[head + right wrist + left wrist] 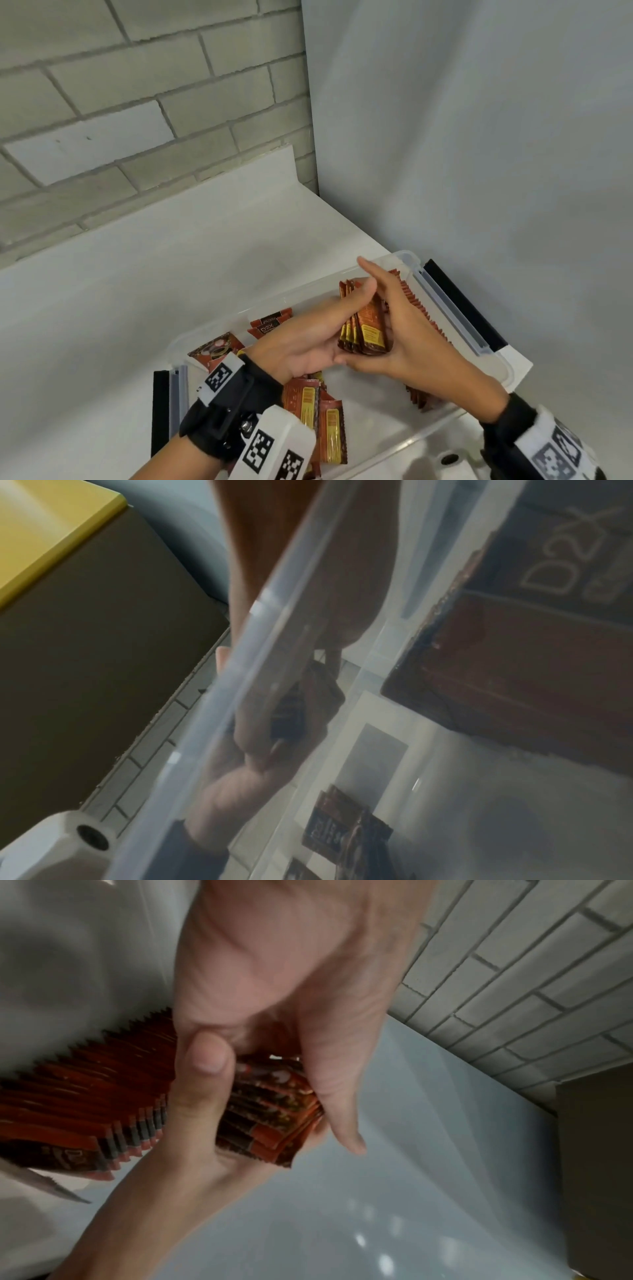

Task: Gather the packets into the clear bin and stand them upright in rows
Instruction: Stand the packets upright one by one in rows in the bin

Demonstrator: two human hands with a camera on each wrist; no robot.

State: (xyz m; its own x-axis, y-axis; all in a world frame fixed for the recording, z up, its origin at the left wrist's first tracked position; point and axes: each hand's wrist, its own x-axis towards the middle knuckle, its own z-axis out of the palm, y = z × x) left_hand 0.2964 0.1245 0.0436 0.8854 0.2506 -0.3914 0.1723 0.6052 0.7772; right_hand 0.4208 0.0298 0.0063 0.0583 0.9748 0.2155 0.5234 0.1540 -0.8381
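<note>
Both hands over clear bin (455,301) on worktop: L hand (308,342) & R hand (407,329) each curled round one small packet stack (366,329), grip closed. Judgement: square edges, set upright beside standing row (421,308) w/o toppling; loose packets (325,421) remain

Clear bin rim (240,685) crosses diagonally; blurred hand (260,739) behind wall; D2X packet (534,647) inside, right.

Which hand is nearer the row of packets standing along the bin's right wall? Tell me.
Right. The right hand sits directly against the standing row; the left hand is on the far side of the held stack.
</note>
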